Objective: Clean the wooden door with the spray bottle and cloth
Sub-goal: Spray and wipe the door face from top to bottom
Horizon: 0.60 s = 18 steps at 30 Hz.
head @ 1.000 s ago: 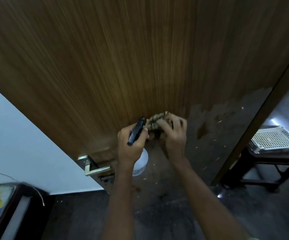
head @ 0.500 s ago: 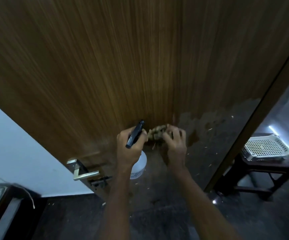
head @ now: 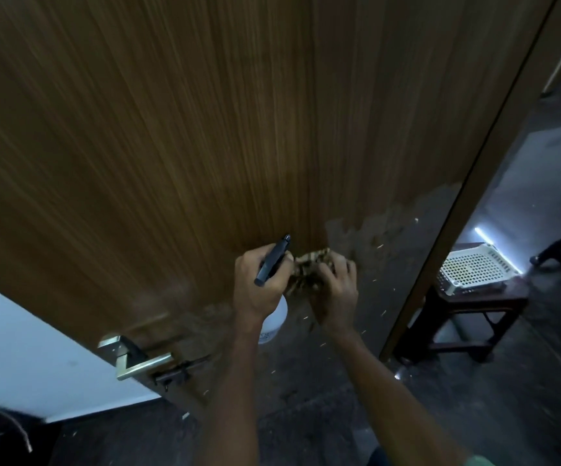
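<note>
Brown wood grain runs lengthwise down the door (head: 205,146), which fills most of the view. The left hand (head: 259,287) has its grip closed round a spray bottle (head: 274,319) — black nozzle pointing up toward the door, white body hanging below the fist. Just beside it, the right hand (head: 336,294) clutches a bunched cloth (head: 309,264) — pressed close against the lower panel.
</note>
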Available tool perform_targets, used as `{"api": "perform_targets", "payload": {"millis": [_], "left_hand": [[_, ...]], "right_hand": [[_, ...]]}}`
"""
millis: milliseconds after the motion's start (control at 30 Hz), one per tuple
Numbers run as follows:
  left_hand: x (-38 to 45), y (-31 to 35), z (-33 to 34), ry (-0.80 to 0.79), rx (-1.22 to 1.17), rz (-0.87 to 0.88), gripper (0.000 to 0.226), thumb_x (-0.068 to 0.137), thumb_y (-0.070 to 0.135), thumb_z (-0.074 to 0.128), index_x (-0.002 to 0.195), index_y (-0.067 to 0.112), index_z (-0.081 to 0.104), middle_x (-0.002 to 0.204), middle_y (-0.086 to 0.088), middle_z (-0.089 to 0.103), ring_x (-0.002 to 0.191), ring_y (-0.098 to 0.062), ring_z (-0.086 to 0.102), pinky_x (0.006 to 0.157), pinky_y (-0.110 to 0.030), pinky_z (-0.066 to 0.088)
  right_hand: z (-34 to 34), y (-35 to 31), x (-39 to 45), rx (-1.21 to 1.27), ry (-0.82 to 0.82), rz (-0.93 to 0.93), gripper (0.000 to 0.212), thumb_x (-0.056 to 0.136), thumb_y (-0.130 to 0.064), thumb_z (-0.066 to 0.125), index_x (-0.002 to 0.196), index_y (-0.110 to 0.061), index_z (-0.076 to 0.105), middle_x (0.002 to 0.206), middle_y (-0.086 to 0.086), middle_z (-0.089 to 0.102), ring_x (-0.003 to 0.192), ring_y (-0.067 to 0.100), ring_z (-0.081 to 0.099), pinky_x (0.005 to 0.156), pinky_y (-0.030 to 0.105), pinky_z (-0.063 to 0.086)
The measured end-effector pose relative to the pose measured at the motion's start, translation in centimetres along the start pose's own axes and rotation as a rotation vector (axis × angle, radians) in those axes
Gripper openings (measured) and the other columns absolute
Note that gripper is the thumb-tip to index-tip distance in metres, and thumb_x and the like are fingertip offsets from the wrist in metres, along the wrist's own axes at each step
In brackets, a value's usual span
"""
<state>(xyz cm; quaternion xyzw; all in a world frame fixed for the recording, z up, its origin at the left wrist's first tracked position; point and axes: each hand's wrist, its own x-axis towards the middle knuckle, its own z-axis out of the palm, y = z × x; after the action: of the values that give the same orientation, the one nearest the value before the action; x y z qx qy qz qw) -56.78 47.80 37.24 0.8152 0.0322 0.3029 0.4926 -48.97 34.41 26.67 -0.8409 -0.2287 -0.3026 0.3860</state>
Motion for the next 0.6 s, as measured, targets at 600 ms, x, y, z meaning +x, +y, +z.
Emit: {"api": "perform_targets", "payload": {"millis": [600], "left_hand": [[1.8, 2.4, 7.9, 0.043, -0.014, -0.089, 0.03, 0.095, 0.017, 0.063, 0.071, 0.0, 0.065, 0.06, -0.01, 0.063, 0.043, -0.018, 0.053, 0.046, -0.031, 0.039]], "right_hand": [[-2.8, 8.5, 1.3, 0.016, -0.19, -0.144, 0.051, 0.072, -0.007, 0.081, 0.119, -0.02, 0.066, 0.125, 0.004, 0.054, 0.105, 0.026, 0.052, 0.055, 0.038, 0.056]]}}
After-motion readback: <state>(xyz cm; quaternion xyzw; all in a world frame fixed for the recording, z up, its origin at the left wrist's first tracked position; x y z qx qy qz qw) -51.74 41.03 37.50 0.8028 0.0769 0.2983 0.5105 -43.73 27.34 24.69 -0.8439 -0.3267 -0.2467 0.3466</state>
